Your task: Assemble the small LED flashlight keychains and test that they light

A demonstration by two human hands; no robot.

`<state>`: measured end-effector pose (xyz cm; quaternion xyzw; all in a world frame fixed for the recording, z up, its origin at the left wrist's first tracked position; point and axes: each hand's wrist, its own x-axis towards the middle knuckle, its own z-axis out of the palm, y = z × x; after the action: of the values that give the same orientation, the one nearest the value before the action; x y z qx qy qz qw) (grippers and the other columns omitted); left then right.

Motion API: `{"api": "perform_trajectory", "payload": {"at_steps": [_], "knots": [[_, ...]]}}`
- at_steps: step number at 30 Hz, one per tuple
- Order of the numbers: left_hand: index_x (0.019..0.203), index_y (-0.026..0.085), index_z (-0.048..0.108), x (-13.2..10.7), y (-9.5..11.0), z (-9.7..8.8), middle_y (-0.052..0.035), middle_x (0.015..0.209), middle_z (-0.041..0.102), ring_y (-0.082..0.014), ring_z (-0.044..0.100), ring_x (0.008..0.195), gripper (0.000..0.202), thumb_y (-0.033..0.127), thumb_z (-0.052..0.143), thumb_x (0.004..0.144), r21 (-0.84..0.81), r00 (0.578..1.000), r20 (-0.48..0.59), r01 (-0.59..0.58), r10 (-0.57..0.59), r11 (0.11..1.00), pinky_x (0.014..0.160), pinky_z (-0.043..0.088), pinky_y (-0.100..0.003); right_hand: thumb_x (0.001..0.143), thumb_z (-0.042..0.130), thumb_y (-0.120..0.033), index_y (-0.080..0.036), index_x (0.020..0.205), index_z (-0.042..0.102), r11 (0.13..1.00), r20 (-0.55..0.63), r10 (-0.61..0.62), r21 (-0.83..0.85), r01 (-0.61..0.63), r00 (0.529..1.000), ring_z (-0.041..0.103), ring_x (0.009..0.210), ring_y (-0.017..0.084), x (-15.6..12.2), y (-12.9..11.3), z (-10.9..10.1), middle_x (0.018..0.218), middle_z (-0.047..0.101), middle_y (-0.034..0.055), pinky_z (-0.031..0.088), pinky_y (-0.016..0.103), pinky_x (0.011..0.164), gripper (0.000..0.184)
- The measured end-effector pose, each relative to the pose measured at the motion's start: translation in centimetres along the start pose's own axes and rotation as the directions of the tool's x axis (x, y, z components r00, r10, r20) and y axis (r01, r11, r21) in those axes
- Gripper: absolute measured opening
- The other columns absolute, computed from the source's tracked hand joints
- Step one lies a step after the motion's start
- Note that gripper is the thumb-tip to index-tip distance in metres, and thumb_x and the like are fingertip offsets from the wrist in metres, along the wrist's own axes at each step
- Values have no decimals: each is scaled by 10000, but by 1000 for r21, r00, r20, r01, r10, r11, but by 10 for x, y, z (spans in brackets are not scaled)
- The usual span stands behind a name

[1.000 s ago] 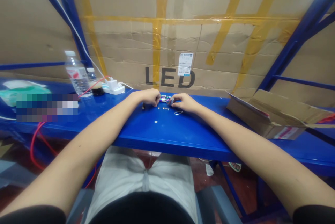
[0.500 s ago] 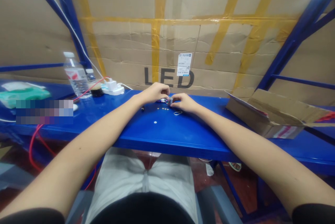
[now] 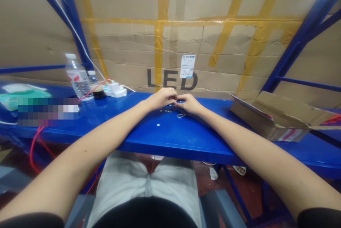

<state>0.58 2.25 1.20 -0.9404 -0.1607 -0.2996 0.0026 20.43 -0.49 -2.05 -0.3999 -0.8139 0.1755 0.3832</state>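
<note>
My left hand (image 3: 164, 98) and my right hand (image 3: 189, 103) meet over the far part of the blue table (image 3: 165, 141). Both are closed, fingertips together. A sliver of a small shiny metal piece (image 3: 172, 105) shows below the fingers; most of it is hidden, and its kind is unclear. Just below my right hand lies a silver wire clip (image 3: 181, 115), shaped like a carabiner. Several tiny brass-coloured pieces (image 3: 167, 111) lie in a row under my left hand. Nearer the front edge is a small white disc (image 3: 158, 125).
To the right stands an open cardboard box (image 3: 269, 123). At left are a water bottle (image 3: 78, 78), a small dark-liquid bottle (image 3: 98, 91), a white power strip (image 3: 117, 91) and a green packet (image 3: 25, 96). A large cardboard sheet (image 3: 128, 43) rises behind the table.
My left hand has moved slightly right and down, closer to my right hand. The shiny metal piece, more visible before, is now mostly covered by fingers.
</note>
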Motion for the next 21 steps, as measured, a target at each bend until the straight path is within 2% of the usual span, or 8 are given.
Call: {"api": "perform_trajectory", "payload": {"at_steps": [8,11,13,15,17,19,21], "knots": [[913,143,694,0,-5,5,-79,887,685,-175,620,873,88,203,656,861,20,999,-41,-27,28,999,805,454,-284,764,692,-314,-134,910,786,1000,-30,-6,1,6,1000,699,926,282,1,0,-2,926,784,60,513,362,842,249],[920,140,691,-1,-5,-6,-59,844,691,-159,613,806,122,235,662,848,10,999,14,49,-49,999,744,441,-262,745,680,-253,-141,894,785,1000,-50,4,-15,-5,999,697,902,257,1,0,-3,916,780,57,513,351,846,214],[936,151,698,-5,-8,-16,-43,838,710,-147,619,773,135,225,624,852,0,979,123,162,-161,987,708,432,-246,734,670,-219,-149,888,782,999,-62,20,-24,-21,998,694,894,240,1,0,-3,911,778,58,512,346,857,203],[933,171,717,-10,-14,-26,-36,871,733,-148,636,790,154,220,621,824,38,914,303,271,-269,962,705,433,-238,727,668,-208,-154,883,775,999,-67,29,-19,-31,997,690,892,231,2,1,-4,913,775,58,512,346,869,196],[998,195,731,-14,-22,-31,-32,899,750,-146,640,772,234,242,646,786,53,818,463,360,-342,932,689,441,-231,722,675,-218,-154,860,763,1000,-51,23,2,-23,998,685,885,226,2,2,-4,903,769,58,512,350,879,176],[1019,204,740,-17,-28,-32,-36,913,758,-152,640,764,286,271,681,747,58,745,556,409,-370,911,679,450,-229,718,683,-240,-151,827,748,999,-13,10,32,-10,1000,681,867,223,3,3,-3,874,760,57,511,352,878,155],[1008,209,747,-18,-31,-30,-35,895,760,-156,634,748,319,285,717,700,58,712,591,433,-381,900,667,456,-229,713,689,-261,-149,801,736,999,24,8,52,-9,1000,675,842,218,3,2,-2,840,749,53,512,347,859,150]]}}
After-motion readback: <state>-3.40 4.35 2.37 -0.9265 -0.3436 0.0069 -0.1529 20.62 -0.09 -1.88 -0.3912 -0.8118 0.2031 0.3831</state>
